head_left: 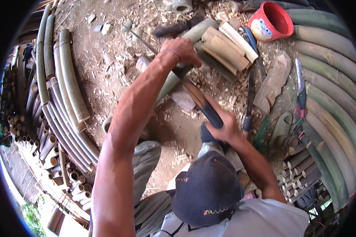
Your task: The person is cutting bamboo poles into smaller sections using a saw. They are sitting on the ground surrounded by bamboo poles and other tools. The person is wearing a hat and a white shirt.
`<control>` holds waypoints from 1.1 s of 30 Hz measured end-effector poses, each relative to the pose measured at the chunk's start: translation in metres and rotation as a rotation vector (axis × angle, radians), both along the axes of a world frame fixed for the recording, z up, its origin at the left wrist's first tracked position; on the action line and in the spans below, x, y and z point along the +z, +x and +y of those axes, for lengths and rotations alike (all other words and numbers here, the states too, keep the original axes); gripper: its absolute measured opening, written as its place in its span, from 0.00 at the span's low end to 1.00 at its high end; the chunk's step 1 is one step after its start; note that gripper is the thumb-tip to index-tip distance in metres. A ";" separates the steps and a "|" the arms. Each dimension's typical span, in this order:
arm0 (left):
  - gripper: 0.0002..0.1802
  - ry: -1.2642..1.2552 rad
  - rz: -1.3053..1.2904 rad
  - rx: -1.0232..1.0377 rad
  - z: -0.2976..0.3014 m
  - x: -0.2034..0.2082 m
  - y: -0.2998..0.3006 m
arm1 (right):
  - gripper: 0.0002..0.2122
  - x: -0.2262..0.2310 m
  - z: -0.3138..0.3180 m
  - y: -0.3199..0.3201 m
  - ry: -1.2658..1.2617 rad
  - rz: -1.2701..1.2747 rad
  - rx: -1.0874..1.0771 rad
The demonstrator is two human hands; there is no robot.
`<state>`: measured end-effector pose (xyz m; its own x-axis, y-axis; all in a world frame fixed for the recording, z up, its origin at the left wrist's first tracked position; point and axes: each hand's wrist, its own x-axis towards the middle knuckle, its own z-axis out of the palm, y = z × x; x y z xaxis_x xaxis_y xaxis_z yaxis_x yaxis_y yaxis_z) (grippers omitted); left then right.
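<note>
My right hand (226, 125), slightly blurred, is closed round the dark grip of a long knife (195, 94). My left arm reaches across to the upper middle, where my left hand (178, 51) is closed on the same tool's forward part; the fingers' undersides are hidden. A thin bar in line with the tool sticks out beyond that hand toward the upper left. Under the tool and my left hand runs a green bamboo pole (168, 85), lying at a slant on the ground. Several split bamboo pieces (225, 49) lie just right of my left hand.
A red bucket (279, 19) stands at the upper right. Near it lie a blue-handled tool (252, 39), a dark blade (250, 93), a wood slab (275, 79) and another knife (300, 85). Bamboo poles (71, 75) line the left; more poles (332, 71) curve along the right. Shavings litter the ground.
</note>
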<state>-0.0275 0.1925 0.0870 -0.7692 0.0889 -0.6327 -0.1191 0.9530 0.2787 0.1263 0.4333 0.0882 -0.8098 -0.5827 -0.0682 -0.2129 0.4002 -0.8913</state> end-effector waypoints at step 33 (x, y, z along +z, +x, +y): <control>0.29 -0.027 0.099 0.018 -0.010 -0.020 0.009 | 0.34 0.016 0.094 0.052 0.056 0.017 0.053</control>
